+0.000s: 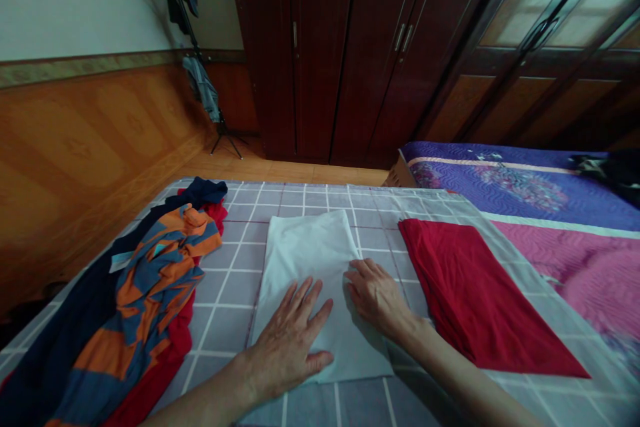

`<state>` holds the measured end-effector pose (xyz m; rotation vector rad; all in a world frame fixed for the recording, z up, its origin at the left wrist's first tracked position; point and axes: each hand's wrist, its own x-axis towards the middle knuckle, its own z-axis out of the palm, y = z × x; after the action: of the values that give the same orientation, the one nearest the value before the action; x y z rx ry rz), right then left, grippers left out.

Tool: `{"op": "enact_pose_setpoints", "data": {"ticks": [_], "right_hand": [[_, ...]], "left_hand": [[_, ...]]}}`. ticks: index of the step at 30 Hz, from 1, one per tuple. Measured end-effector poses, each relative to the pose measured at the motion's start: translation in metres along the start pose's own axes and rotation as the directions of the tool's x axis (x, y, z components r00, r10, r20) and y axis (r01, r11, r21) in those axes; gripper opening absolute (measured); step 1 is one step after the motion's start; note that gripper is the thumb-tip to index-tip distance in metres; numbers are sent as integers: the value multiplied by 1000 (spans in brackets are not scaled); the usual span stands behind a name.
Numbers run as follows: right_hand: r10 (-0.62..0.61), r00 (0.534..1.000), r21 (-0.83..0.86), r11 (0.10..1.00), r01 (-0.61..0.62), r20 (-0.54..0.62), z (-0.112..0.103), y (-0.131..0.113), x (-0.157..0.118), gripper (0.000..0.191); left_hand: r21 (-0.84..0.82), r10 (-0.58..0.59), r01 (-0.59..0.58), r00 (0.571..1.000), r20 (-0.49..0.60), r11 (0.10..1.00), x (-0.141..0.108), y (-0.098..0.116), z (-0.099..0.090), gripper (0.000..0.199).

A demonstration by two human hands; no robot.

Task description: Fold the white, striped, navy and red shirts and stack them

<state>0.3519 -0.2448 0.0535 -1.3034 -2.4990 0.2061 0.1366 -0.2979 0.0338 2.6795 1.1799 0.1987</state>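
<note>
A white garment (310,247), folded into a flat rectangle, lies on the checked grey bed sheet (220,320) in front of me. My left hand (295,337) rests palm down on its lower left part, fingers spread. At the garment's right edge, my right hand (375,293) has its fingers bent and drawn together on the fabric. Right of that hand lies a folded red garment (480,293), tapering toward me. To the left is a loose heap with an orange and blue striped garment (150,287), a dark navy one (95,307) and red fabric (180,330).
A second bed with a purple and pink cover (545,213) adjoins on the right, with dark fabric (615,170) on it. Beyond the bed stands a dark wooden wardrobe (320,67). A coat stand (195,40) with hanging items is at the back left, near the wood-panelled wall (90,153).
</note>
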Motion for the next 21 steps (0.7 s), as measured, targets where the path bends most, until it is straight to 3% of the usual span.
{"op": "enact_pose_setpoints", "data": {"ticks": [3,6,9,13,15,18,19,21], "right_hand": [[144,989,241,960,-145,25,0,12,22,24],[238,959,545,789,-284,156,3,29,49,20],[288,938,644,684,-342,193,0,52,77,22],[260,929,754,545,-368,265,-16,76,94,33],[142,904,779,464,-421,404,-20,82,94,34],[-34,815,801,216,-559,578,-14,89,93,38],[-38,822,820,109,-561,568,-9,92,94,41],[56,881,883,-44,-468,469,2,100,98,47]], "left_hand": [[-5,156,-156,987,21,988,14,13,-10,62],[-56,369,-366,928,48,929,37,25,-14,55],[-116,439,-429,895,81,896,57,29,-11,56],[-150,456,-441,886,84,885,63,26,-7,57],[-131,466,-454,882,75,881,62,24,-5,58],[-54,483,-481,874,43,875,61,21,4,58],[-16,491,-491,871,18,871,62,20,9,58],[77,516,-512,856,-44,856,63,18,21,58]]}}
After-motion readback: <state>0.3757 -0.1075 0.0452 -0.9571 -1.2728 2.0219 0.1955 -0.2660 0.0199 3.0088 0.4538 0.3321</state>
